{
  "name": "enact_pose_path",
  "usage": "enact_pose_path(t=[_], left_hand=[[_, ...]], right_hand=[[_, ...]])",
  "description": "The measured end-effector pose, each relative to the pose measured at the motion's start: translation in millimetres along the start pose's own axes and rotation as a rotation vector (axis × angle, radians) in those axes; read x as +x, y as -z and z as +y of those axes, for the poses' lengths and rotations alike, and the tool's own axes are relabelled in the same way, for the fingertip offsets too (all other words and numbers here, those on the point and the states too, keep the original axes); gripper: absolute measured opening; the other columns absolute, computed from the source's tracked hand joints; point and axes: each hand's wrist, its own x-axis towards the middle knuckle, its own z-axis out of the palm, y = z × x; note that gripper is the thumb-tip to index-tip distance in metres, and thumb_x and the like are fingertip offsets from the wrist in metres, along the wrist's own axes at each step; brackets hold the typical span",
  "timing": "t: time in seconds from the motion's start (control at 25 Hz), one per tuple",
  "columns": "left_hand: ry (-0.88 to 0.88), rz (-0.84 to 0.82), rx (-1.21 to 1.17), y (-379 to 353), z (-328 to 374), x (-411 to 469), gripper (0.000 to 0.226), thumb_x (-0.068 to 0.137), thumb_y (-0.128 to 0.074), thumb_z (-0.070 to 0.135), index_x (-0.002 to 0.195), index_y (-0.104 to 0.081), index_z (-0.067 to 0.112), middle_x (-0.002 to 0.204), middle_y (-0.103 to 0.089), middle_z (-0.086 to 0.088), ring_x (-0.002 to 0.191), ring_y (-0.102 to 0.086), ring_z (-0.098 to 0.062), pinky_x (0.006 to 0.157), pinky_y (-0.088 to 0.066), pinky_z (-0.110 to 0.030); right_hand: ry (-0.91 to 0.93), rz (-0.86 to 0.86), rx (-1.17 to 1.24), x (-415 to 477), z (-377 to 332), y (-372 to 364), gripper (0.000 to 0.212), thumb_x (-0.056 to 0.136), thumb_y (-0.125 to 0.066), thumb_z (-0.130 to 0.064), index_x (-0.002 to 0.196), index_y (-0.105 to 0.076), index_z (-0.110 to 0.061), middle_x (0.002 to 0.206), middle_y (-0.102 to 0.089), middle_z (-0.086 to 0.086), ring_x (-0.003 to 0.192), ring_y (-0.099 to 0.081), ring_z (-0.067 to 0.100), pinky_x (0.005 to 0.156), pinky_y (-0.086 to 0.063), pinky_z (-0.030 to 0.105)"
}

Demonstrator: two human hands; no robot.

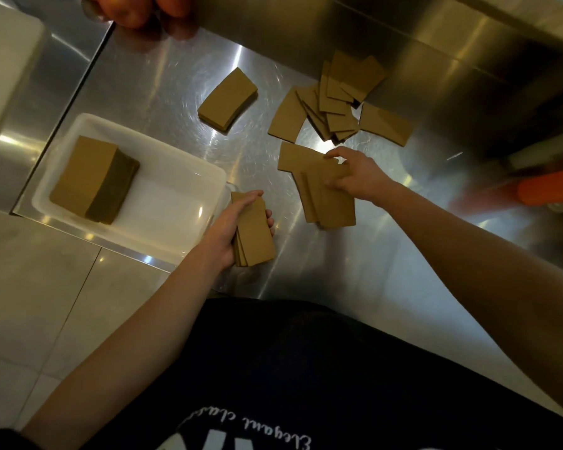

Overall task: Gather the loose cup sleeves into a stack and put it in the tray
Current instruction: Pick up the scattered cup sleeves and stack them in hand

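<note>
My left hand (233, 227) grips a small stack of brown cup sleeves (254, 237) just right of the white tray (176, 228). A tall stack of sleeves (85, 183) stands in the tray's left half. My right hand (355, 177) rests with its fingers pinching a few overlapping loose sleeves (329, 203) on the steel counter. Beyond it lies a fanned heap of several loose sleeves (335, 102) by the back wall. A neat small stack (227, 99) lies apart at the middle of the counter.
The steel counter (163, 92) ends at its left and front edges beside pale floor tiles (39, 287). A steel wall (468, 60) rises behind the heap. An orange object (546, 190) sits at the right, blurred. Orange round things (134, 8) show at the top edge.
</note>
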Motion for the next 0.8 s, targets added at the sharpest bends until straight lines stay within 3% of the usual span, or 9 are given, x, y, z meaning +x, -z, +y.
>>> enact_pose_path(t=[0.08,0.28,0.4,0.52,0.64,0.8], left_hand=[[-0.001,-0.003,0.006,-1.6,0.1,0.3,0.032,0.090,-0.066,0.032,0.119,-0.061,0.020,0.086,-0.069,-0.011,0.073,-0.066,-0.023,0.073,-0.056,-0.038],[0.009,-0.016,0.014,-1.2,-3.0,2.5,0.034,0.087,-0.068,0.032,0.118,-0.061,0.020,0.087,-0.068,-0.012,0.073,-0.066,-0.023,0.073,-0.056,-0.039],[0.007,-0.020,0.010,-0.8,-4.1,2.7,0.031,0.088,-0.067,0.032,0.116,-0.062,0.019,0.087,-0.067,-0.012,0.073,-0.066,-0.024,0.072,-0.056,-0.039],[0.010,-0.019,0.011,-2.6,-3.9,1.3,0.032,0.089,-0.066,0.031,0.118,-0.061,0.019,0.086,-0.067,-0.012,0.072,-0.065,-0.024,0.072,-0.056,-0.039],[0.012,-0.010,0.012,-1.2,-4.1,-0.1,0.033,0.089,-0.067,0.032,0.119,-0.061,0.019,0.088,-0.067,-0.012,0.074,-0.066,-0.024,0.072,-0.056,-0.039],[0.003,0.008,0.000,-0.4,-0.8,-3.9,0.033,0.089,-0.067,0.032,0.119,-0.062,0.019,0.089,-0.068,-0.012,0.074,-0.066,-0.023,0.071,-0.058,-0.038]], right_hand=[[-0.024,-0.010,0.060,-6.9,3.6,7.7,0.051,0.088,-0.068,-0.025,0.135,-0.048,-0.022,0.143,-0.045,0.007,0.127,-0.046,0.029,0.098,-0.043,0.038],[-0.111,-0.066,0.107,-16.0,20.7,5.6,0.049,0.084,-0.072,-0.026,0.127,-0.049,-0.018,0.135,-0.047,0.007,0.112,-0.050,0.025,0.078,-0.045,0.030],[-0.069,-0.076,-0.080,-22.2,28.7,-6.7,0.056,0.082,-0.074,-0.031,0.129,-0.047,-0.019,0.137,-0.048,0.009,0.120,-0.051,0.029,0.089,-0.045,0.034],[0.014,-0.145,-0.246,-23.9,25.2,-12.8,0.076,0.081,-0.072,-0.043,0.144,-0.034,-0.022,0.147,-0.042,0.009,0.131,-0.044,0.034,0.104,-0.041,0.045],[0.057,-0.140,-0.376,-13.6,11.1,-10.4,0.083,0.083,-0.066,-0.049,0.149,-0.024,-0.020,0.151,-0.036,0.013,0.135,-0.039,0.036,0.109,-0.034,0.048],[-0.004,-0.142,-0.495,5.9,-10.7,-12.7,0.083,0.084,-0.067,-0.047,0.147,-0.025,-0.013,0.146,-0.039,0.017,0.132,-0.041,0.036,0.108,-0.034,0.046]])
